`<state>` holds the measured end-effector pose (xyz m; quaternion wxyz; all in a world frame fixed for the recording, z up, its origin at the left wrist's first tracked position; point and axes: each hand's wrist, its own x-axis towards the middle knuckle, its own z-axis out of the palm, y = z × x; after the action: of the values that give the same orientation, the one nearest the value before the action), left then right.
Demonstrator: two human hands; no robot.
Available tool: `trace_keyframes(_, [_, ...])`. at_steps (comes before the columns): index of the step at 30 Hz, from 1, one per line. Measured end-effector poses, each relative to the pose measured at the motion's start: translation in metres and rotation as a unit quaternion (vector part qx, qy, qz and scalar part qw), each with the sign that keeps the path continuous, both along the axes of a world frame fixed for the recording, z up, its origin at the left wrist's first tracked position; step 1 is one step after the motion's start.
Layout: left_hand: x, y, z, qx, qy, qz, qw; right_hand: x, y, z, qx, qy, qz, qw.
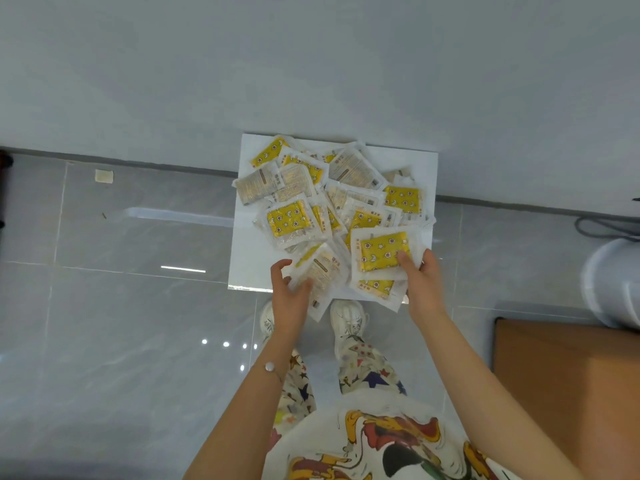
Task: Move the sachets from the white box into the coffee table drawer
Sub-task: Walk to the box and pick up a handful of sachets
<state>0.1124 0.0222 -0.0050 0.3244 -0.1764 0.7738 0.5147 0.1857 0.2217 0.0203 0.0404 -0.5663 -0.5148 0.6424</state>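
Grey tiled floor (104, 306), white box (249, 265) by the wall (311, 64) heaped with sachets (287, 221); left grip (289, 299) clutching a pale sachet (322, 271), right grip (422, 282) pinching a yellow sachet (382, 251); barely begun by the look, drawer unseen.

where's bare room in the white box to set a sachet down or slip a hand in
Bare patches: the near-left corner of the white box, between the sachets and the left rim, beside the left hand; a smaller one in the far-right corner. The middle and near-right side are crowded, with overlapping sachets around the right hand.
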Motion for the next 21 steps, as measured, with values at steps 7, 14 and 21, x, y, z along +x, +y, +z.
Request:
trace_keyframes(7, [-0.021, -0.031, 0.083, 0.043, 0.063, 0.030, 0.997, -0.038, -0.021, 0.079, 0.004, 0.021, 0.135, 0.991])
trace_keyframes(14, [-0.034, -0.130, 0.169, 0.047, 0.132, 0.173, 0.975, -0.087, -0.092, 0.160, 0.036, 0.048, 0.290, 0.955])
trace_keyframes(21, [-0.008, -0.277, 0.260, 0.050, 0.178, 0.315, 0.931, -0.135, -0.230, 0.250, 0.056, 0.121, 0.417, 0.899])
